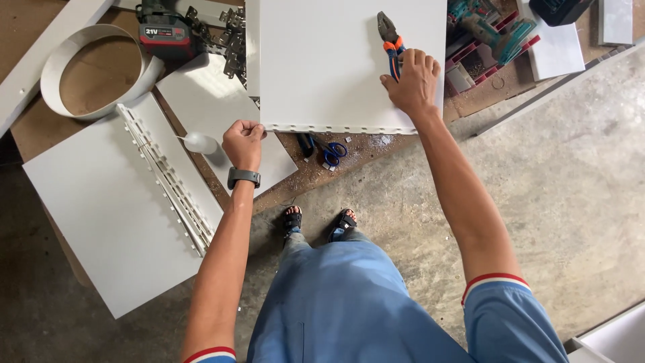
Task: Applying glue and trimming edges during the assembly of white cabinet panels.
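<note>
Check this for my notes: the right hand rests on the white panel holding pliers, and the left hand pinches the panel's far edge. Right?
Not quite. The head view shows the left hand pinching the near edge of the white panel, at its corner. The right hand does hold the pliers on it.

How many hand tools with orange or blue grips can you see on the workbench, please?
2: pliers with orange-and-blue grips lie on the white panel under the right hand; blue-handled scissors lie below the panel's near edge. Others may be hidden in the clutter.
</note>
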